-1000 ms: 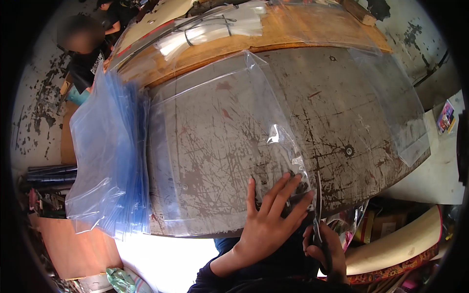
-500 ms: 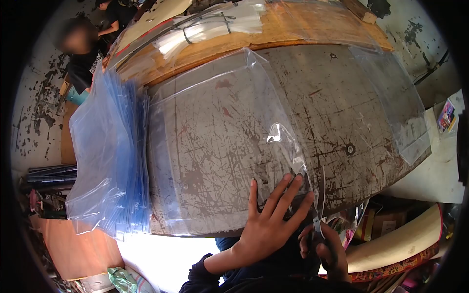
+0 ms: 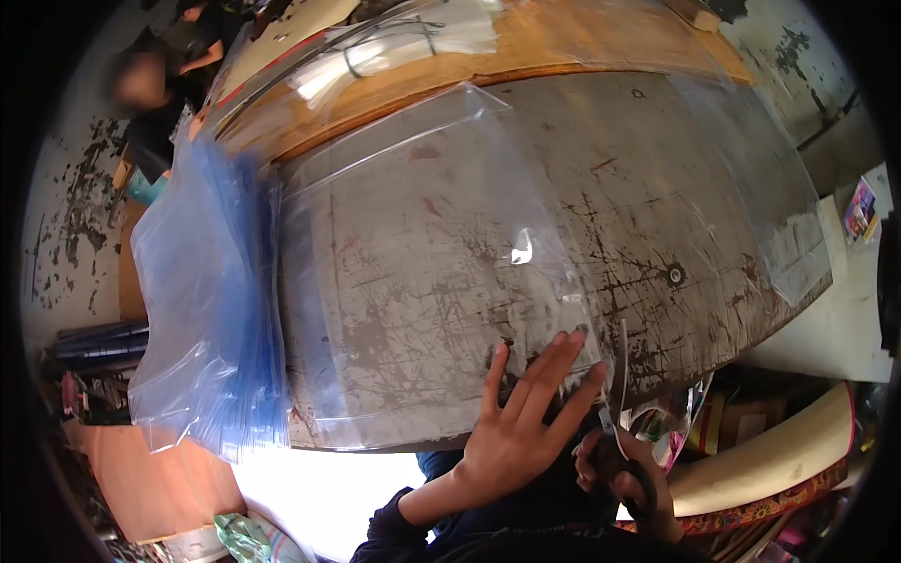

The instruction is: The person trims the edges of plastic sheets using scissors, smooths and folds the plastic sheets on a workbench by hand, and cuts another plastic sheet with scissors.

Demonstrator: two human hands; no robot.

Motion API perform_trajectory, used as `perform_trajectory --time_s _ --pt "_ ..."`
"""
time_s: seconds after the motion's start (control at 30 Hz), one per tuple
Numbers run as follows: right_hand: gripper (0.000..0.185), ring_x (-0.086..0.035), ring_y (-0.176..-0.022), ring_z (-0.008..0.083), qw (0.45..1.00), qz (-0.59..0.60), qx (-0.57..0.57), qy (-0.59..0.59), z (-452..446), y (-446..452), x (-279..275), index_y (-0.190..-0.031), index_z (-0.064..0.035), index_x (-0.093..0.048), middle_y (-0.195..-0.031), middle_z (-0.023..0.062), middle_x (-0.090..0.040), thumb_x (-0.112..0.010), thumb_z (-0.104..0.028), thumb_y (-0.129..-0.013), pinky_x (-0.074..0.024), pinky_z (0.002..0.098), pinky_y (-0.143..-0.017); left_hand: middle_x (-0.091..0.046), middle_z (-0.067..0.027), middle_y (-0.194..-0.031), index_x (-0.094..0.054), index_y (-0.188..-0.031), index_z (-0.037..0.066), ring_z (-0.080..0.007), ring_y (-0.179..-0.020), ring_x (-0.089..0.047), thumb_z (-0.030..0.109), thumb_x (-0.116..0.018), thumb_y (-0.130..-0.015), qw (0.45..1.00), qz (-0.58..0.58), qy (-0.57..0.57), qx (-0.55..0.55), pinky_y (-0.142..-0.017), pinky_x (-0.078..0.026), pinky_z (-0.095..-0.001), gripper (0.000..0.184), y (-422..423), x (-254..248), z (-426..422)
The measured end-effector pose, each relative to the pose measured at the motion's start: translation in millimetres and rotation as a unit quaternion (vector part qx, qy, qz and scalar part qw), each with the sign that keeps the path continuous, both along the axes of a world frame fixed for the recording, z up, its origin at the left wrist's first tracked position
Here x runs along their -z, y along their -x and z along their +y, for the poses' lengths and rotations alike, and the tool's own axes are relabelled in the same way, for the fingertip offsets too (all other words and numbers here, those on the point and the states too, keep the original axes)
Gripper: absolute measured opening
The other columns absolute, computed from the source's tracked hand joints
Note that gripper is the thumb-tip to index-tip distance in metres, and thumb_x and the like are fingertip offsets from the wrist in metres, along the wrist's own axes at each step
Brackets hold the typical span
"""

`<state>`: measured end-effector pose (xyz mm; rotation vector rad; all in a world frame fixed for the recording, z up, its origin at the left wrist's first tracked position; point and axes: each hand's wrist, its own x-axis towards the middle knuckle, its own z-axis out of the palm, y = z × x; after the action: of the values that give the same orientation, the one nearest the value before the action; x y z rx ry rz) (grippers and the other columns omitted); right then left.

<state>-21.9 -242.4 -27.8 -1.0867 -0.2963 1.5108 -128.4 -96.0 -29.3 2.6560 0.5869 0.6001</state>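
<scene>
My left hand (image 3: pixel 530 399) lies with fingers spread on a clear plastic sheet (image 3: pixel 526 220), close to its right edge at the front of the table. Just right of it, below the table's front edge, my right hand (image 3: pixel 648 479) grips a pair of scissors (image 3: pixel 610 433) by the dark handles. The blades point away from me, at the sheet's right edge. A narrow, curved plastic strip (image 3: pixel 624 352) stands beside the blades. Part of the scissors is hidden by my fingers.
A stack of bluish clear plastic sheets (image 3: pixel 206 300) hangs over the left side of the scratched table (image 3: pixel 648 225). Another clear sheet (image 3: pixel 765 197) lies at right. Tied plastic bundles (image 3: pixel 394 52) rest behind on a wooden board (image 3: pixel 554 47). Another person (image 3: pixel 145 122) is at far left.
My right hand and the scissors handles have shifted slightly right and down, and the handles look farther apart. My left hand stays on the sheet. The whole view has tilted a little.
</scene>
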Motion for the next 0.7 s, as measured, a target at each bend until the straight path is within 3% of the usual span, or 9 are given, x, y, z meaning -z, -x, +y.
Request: perform_trajectory --time_s 0.3,0.7 --pt "0.057 -0.042 -0.072 0.0075 0.997 -0.08 -0.013 0.006 -3.4 -4.3 6.3 -0.107 -0.0041 -0.047 -0.078 0.0008 -0.047 -0.071 -0.042 -0.072 -0.0341 0.0212 -0.064 -0.052 -0.0085 -0.123 -0.058 -0.108 0.015 -0.0223 -0.114 -0.053 0.01 -0.07 -0.07 0.999 -0.002 -0.026 -0.03 -0.102 -0.025 -0.053 0.039 -4.6 1.9 -6.3" --pt "0.052 -0.043 -0.07 0.0079 0.995 -0.096 -0.009 0.004 -4.4 2.1 6.9 -0.106 -0.0042 -0.047 -0.076 0.001 -0.047 -0.073 -0.033 -0.072 -0.0358 0.0223 -0.063 -0.057 -0.0046 -0.118 -0.057 -0.104 0.021 -0.0217 -0.111 -0.055 0.016 -0.068 -0.075 0.997 -0.021 -0.049 -0.052 -0.104 -0.017 -0.0574 0.032 -5.3 5.8 -10.8"
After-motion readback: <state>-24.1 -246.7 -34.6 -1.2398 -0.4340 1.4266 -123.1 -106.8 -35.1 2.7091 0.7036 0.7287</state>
